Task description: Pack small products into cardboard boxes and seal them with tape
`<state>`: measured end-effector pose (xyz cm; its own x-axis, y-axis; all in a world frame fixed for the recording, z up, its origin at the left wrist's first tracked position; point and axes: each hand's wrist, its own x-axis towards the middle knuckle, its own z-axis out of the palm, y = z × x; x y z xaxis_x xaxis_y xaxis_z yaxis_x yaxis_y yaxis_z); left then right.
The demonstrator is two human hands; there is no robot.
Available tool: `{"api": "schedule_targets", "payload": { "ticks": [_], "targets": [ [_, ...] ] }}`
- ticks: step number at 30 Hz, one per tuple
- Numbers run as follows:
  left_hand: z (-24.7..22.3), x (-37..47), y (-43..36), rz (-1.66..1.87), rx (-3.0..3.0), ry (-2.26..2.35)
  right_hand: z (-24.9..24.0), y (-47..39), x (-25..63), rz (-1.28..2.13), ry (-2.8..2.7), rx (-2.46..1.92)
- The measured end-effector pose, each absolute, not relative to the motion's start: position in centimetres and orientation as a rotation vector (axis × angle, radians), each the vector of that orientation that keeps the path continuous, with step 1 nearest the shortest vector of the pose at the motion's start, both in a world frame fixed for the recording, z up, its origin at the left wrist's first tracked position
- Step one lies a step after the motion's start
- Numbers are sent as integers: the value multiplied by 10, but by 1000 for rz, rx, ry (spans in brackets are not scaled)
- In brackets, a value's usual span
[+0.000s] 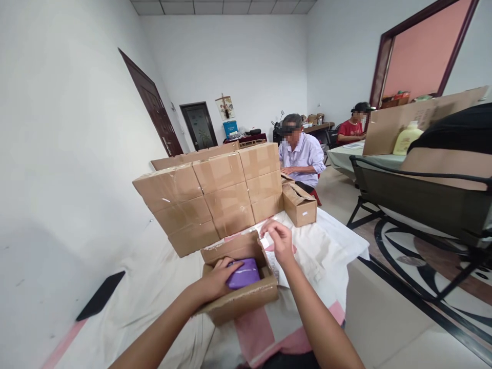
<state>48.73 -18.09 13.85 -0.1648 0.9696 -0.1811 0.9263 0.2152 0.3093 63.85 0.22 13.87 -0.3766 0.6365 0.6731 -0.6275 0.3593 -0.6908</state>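
Purple pack (246, 274) is in the carton (249, 306); carton's open, not sealed. Left hand (216, 281) on the pack, can't tell if grip's closed. Right hand (281, 242): grip looks pinched on a white slip (265, 242).

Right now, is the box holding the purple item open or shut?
Open: the cardboard box has its flaps spread, showing the purple item inside, left hand on it.

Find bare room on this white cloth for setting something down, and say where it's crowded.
Free: cloth left of the open box, toward the black flat object; cloth right of the right hand, in front of the small carton. Crowded: inside the box, with the purple item and left hand, and behind it, against the stacked cartons.
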Motion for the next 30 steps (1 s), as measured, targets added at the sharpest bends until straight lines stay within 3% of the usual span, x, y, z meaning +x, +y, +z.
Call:
{"api": "schedule_targets", "payload": {
  "ticks": [5,14,18,23,26,30],
  "targets": [
    [142,496,-186,-70,1693,2243,84,55,620,1330,-1159,-321],
    [143,489,-229,629,2125,2422,47,95,621,1522,-898,-447],
    [79,447,-304,934,2003,2872,33,103,634,1468,-1007,-510],
    [-28,442,-368,218,1351,3085,20,101,641,1013,-1656,-836],
    [-42,459,-366,50,1260,2985,18,89,634,713,-1973,-834],
    [-31,466,-355,56,1234,2987,7,72,621,629,-2381,-856]
  ]
}}
